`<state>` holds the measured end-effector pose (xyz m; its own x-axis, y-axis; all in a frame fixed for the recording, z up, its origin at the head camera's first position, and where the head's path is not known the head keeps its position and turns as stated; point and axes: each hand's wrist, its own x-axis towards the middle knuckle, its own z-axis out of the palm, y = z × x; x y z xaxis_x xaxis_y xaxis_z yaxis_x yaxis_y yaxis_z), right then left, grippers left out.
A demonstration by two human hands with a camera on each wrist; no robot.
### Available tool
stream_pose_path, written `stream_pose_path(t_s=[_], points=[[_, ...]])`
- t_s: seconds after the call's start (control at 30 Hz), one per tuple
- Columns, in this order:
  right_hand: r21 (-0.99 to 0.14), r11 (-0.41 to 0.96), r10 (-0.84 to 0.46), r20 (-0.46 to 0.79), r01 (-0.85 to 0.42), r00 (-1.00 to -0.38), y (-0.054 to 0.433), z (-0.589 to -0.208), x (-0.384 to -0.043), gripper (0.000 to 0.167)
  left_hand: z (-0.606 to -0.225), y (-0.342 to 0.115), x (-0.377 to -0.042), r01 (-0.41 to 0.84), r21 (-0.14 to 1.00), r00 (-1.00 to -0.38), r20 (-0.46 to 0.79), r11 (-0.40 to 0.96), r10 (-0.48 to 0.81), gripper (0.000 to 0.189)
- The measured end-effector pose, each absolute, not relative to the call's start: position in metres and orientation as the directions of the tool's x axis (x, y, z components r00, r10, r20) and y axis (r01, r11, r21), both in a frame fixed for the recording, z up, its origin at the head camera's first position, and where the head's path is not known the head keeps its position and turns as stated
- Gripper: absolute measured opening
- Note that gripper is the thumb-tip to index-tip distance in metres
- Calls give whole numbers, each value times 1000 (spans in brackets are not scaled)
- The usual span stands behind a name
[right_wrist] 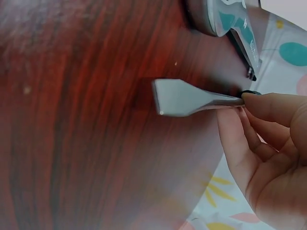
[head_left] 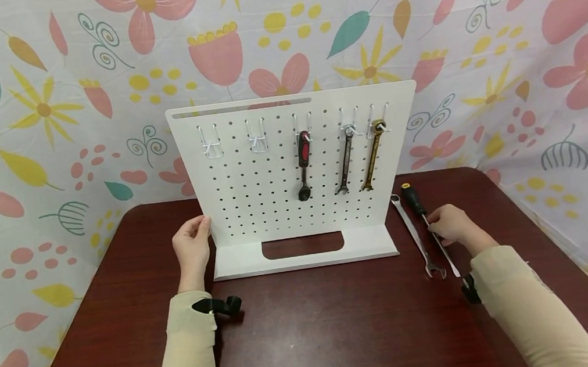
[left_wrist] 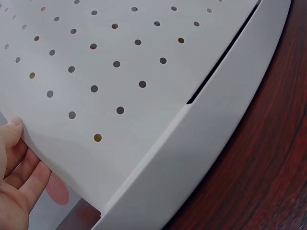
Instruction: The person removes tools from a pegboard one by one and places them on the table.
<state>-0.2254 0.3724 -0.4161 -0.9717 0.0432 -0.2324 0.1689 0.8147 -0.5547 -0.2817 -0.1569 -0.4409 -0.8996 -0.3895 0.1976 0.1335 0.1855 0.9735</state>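
Left fingers (left_wrist: 36,184) pinch white perforated board (left_wrist: 148,115) at edge; red-brown tabletop (left_wrist: 268,163) alongside.

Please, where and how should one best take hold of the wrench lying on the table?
I would take the wrench by its slim middle, from above, pinching across it: it lies between the board on the left and the screwdriver on the right, leaving little room at the sides.

Soft, even light brightens the head view. In the left wrist view, faint shadow grays the pegboard (left_wrist: 129,74) beside the left fingers (left_wrist: 36,184), and lens distortion bows its base. Pale glare hazes the counter (right_wrist: 110,153) below the right fingers (right_wrist: 234,141); the combination wrench (right_wrist: 245,39) above them looks soft.
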Motion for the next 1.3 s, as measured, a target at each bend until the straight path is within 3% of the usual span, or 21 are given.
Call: stream_pose_path(t_s=[0.6,0.93,1.3], points=[[-554,812,74,-211,182,-975,369,-415,-226,37,-437,-158,-282,137,975,-898,197,175,-392,31],[-480,865,143,-43,145,-989,365,-410,-220,48,-436,-158,-282,121,976,-900,186,182,-395,30],[-621,778,168,55,98,-984,342,-402,-202,55,-438,-156,-279,99,978,-906,164,182,-389,31]])
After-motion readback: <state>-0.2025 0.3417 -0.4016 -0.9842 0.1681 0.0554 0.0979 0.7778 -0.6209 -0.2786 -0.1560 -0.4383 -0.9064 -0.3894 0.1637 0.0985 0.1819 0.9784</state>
